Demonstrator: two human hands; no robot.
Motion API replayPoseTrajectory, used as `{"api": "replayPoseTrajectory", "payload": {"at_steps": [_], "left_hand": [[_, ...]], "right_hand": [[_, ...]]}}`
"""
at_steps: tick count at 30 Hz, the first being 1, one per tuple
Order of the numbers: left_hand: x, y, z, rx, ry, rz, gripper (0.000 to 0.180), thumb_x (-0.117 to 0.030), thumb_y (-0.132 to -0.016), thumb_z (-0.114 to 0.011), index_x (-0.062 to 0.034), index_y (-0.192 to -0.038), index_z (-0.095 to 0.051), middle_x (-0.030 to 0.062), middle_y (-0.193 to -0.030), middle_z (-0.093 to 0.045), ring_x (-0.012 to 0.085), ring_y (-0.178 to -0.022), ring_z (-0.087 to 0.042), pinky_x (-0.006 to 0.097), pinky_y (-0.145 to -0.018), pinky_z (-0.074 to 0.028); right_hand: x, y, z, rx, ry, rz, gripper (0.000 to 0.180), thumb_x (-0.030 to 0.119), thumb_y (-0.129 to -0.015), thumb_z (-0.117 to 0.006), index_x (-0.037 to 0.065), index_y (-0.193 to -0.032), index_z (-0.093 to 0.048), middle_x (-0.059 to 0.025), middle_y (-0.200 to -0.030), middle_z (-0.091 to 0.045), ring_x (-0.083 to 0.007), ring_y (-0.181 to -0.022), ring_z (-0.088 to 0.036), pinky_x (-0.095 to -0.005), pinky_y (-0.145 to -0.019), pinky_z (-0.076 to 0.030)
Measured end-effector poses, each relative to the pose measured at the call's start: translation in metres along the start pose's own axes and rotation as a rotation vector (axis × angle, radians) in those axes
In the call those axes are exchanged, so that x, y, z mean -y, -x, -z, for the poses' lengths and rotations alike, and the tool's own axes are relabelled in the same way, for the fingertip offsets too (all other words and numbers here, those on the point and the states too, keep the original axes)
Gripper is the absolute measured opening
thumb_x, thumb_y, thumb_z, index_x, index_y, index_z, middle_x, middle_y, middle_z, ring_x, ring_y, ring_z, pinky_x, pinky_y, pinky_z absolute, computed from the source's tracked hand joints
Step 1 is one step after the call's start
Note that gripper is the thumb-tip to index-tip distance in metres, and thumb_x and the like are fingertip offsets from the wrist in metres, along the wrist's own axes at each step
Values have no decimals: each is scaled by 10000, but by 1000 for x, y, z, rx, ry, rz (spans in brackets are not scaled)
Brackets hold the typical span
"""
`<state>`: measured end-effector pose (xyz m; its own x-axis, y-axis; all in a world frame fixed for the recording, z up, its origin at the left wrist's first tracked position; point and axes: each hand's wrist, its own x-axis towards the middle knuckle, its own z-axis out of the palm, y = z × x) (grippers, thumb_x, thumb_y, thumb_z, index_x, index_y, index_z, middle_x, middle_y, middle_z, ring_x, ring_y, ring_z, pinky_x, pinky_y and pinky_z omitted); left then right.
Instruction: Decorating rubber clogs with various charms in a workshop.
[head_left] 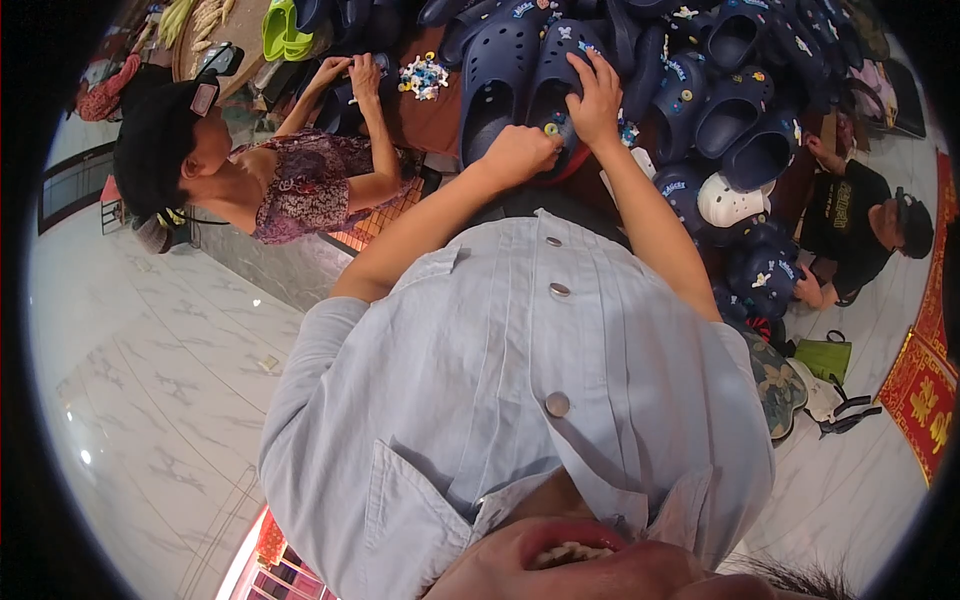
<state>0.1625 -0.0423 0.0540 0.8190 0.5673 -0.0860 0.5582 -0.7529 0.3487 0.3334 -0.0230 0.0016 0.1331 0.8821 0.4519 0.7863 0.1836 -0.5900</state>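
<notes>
Two navy clogs with vent holes lie side by side in front of me: a left clog (492,85) and a right clog (556,62). My right hand (598,98) grips the outer side of the right clog, fingers along its upper. My left hand (520,153) is closed at the heel end of the right clog, its fingertips beside a small yellow-green charm (551,129). Whatever those fingers pinch is hidden. Small charms also sit on the right clog's upper, near my right fingertips.
Many navy clogs (735,105) with charms are heaped to the right, with a white clog (735,200) among them. A pile of loose charms (424,77) lies left. Green clogs (287,32) stand farther back. One person (300,180) works at left, another (850,225) at right.
</notes>
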Motion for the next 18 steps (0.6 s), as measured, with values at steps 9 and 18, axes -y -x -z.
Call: {"api": "replayPoseTrajectory", "payload": {"at_steps": [9,18], "left_hand": [[5,-4,8,-115,4,183,202,-248,-791,-648,-79,-902,-630,132,-710,-643,313,-714,-660,422,-591,-517],[4,-30,-11,-135,-227,-26,162,-92,-735,-605,-4,-872,-610,137,-882,-589,277,-834,-615,355,-639,-561]], "right_hand": [[0,0,-2,-33,-27,33,601,76,-688,-590,202,-1274,-542,-91,-1379,-433,-325,-1262,-390,-448,-1027,-336],[-3,1,-4,17,-28,-3,586,117,-695,-594,209,-1272,-543,-111,-1371,-432,-341,-1276,-377,-497,-1028,-323]]}}
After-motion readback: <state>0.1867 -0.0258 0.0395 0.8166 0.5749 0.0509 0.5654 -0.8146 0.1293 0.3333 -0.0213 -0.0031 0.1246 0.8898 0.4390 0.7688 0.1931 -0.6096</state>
